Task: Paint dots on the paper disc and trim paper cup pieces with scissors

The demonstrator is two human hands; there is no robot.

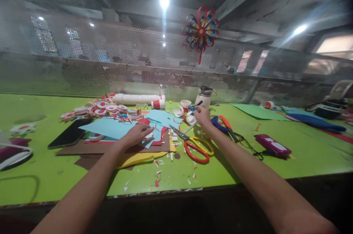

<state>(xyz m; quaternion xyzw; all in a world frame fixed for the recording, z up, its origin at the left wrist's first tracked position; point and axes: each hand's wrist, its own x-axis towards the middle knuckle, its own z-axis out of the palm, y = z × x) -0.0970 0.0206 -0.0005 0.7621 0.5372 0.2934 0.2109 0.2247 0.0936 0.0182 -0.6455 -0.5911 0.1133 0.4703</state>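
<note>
My left hand (pixel 138 133) lies low over the paper pile, fingers stretched out, above a small white piece and beside light blue paper (pixel 110 128). My right hand (pixel 203 117) reaches farther out, fingers closed near a dark pen-like stick (pixel 199 103) and a small blue item (pixel 192 108); what it grips is hard to make out. White paper cup pieces (pixel 191 119) lie by its fingertips. Between my arms rest scissors (pixel 197 149) with one red and one yellow handle, blades parted. Behind the right hand stands a pale flask (pixel 206 94) with a dark lid.
Red-and-white paper discs (pixel 100 111) are heaped back left, near a white roll (pixel 138 99) and a black phone (pixel 70 133). At right lie a purple device (pixel 273 146) with a cord, green paper (pixel 259 112) and blue cloth (pixel 317 122). A paper flower (pixel 202 31) hangs before the mesh.
</note>
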